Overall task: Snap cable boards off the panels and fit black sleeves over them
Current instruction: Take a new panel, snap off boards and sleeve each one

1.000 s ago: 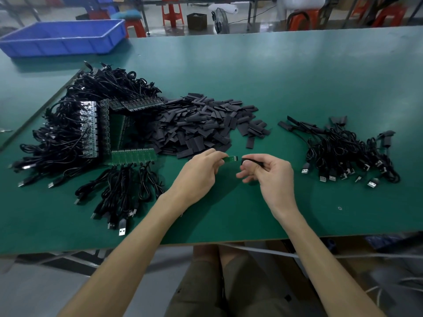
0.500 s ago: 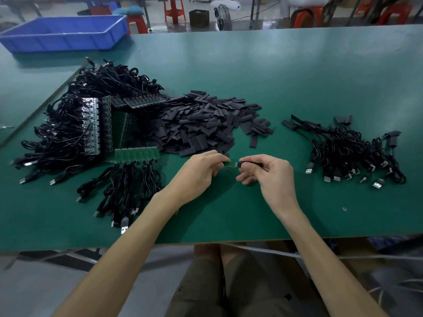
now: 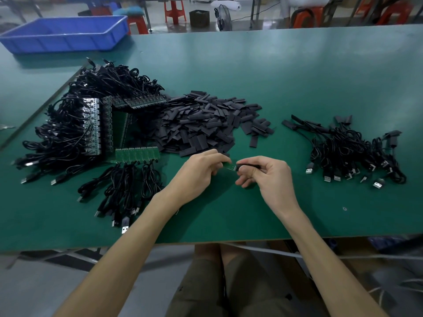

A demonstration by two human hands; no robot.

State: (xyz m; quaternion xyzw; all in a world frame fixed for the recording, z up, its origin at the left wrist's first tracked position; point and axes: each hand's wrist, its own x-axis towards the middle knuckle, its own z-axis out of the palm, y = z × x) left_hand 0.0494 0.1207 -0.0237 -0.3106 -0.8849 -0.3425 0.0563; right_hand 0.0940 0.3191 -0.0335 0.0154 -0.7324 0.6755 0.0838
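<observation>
Left hand [image 3: 199, 175] pinches a small green board [image 3: 229, 166]; right hand [image 3: 270, 177] pinches a black sleeve [image 3: 249, 166]. Both are clamped and held just above the desk [image 3: 297, 76]. Over the last second the hands have drawn together, so the sleeve's mouth now meets the board's end. The fitting looks begun, not finished, since most of the board shows bare. Loose sleeves [image 3: 206, 124] are heaped just beyond, panels [image 3: 136, 154] with cables lie left, and sleeved cables [image 3: 350, 152] lie right. A blue bin [image 3: 66, 35] sits far left, with red stools [image 3: 174, 9] behind.
</observation>
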